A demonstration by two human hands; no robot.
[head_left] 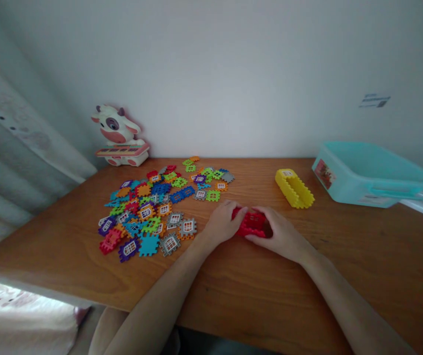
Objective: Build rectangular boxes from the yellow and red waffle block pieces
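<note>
Both hands' grips are closed on a red box-like assembly of interlocking toothed building tiles (251,224): the left hand (223,220) clasps its left end, and the right hand (281,232) wraps its right end, thumb along the near side. The red assembly is near the middle of the wooden tabletop (255,291), between the two hands. To their left spreads a heap of loose window and plain tiles (151,225) in purple, orange, blue, green, grey and red, many overlapping. Beyond the right hand, well apart from it, lies a long yellow tile assembly (288,190) with a white window insert at its far end. Farther right sits an aqua plastic bin (352,185), and a cow-shaped toy keyboard (120,140) stands at the far left, near a pale curtain (22,133).
</note>
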